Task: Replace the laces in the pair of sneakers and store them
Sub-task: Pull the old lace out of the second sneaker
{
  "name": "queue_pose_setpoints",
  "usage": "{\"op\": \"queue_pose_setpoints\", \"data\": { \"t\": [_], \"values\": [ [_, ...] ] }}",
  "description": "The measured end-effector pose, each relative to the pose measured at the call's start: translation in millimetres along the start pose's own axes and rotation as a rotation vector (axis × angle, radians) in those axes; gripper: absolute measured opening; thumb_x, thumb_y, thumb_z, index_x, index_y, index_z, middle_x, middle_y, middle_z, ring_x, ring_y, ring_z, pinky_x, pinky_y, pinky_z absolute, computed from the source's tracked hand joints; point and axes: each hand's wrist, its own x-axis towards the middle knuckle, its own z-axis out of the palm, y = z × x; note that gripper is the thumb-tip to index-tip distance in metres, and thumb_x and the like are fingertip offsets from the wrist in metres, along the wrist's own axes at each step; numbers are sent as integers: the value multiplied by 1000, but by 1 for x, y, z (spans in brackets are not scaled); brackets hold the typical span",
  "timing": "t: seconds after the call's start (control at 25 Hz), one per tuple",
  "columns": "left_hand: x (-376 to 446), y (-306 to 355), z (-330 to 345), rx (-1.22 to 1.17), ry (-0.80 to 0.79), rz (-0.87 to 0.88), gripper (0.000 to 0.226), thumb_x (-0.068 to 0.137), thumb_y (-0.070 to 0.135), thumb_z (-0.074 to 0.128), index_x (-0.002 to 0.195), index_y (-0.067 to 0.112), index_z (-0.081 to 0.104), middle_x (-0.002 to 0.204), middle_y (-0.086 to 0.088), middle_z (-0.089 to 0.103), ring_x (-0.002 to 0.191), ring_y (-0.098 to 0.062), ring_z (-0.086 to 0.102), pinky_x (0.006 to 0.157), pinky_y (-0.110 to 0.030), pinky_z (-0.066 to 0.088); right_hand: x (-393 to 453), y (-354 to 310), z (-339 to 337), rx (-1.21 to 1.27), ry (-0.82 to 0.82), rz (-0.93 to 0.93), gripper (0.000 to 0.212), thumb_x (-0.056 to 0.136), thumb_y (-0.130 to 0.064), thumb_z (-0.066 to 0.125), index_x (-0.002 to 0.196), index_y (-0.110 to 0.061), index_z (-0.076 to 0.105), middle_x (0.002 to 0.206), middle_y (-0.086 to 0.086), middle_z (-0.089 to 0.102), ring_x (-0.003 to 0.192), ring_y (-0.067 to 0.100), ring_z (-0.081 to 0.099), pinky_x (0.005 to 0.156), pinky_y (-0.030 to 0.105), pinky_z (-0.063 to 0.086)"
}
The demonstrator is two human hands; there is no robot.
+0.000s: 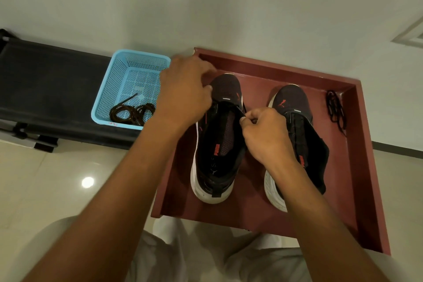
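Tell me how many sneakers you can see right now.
2, both standing in the red tray: the left sneaker being worked on by both hands, and the right sneaker beside it, partly hidden behind the right forearm. No others show.

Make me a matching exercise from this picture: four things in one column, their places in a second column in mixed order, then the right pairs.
Things:
1. brown laces
2. dark lace bundle
3. left hand
4. right hand

Places:
A. far right corner of the red tray
B. between the two sneakers, pinching a lace
C. inside the blue basket
D. at the toe end of the left sneaker

Pairs: 1-C, 2-A, 3-D, 4-B
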Motion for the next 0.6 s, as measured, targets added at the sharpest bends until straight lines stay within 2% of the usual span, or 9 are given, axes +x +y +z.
{"op": "queue_pose_setpoints", "data": {
  "t": [0.04,0.12,0.24,0.48,0.6],
  "values": [
    [-2,10,6,29,-18,107,27,84,27,76,111,30,76,114,3,70,119,-25,54,102,-46,43,1,0,1,-3,-3,-3,22,100,-19,59,83,-17,73,67,3,67,53,16,62,48,24,45],
    [-9,23,21,123,-114,192,22,84,32,78,106,32,78,110,9,69,119,-20,49,102,-42,37,2,2,1,3,-12,-6,23,99,-19,58,82,-16,73,67,6,67,52,19,61,48,30,47],
    [-13,22,39,227,-124,197,16,86,31,77,102,29,79,103,8,69,118,-19,47,100,-41,30,2,4,0,8,-17,-5,22,99,-19,58,82,-15,72,66,6,66,51,18,58,49,30,43],
    [-12,20,42,208,-85,222,4,87,22,73,89,25,75,93,8,66,110,-19,50,90,-36,27,1,3,0,7,-14,-4,22,98,-19,58,82,-15,73,67,6,67,53,19,60,50,28,44],
    [-2,9,25,91,-60,126,7,85,24,75,82,29,72,92,7,66,100,-19,59,90,-36,41,1,3,0,19,-6,-5,22,99,-19,59,82,-16,73,65,5,67,52,17,60,51,28,45]
  ]
}}
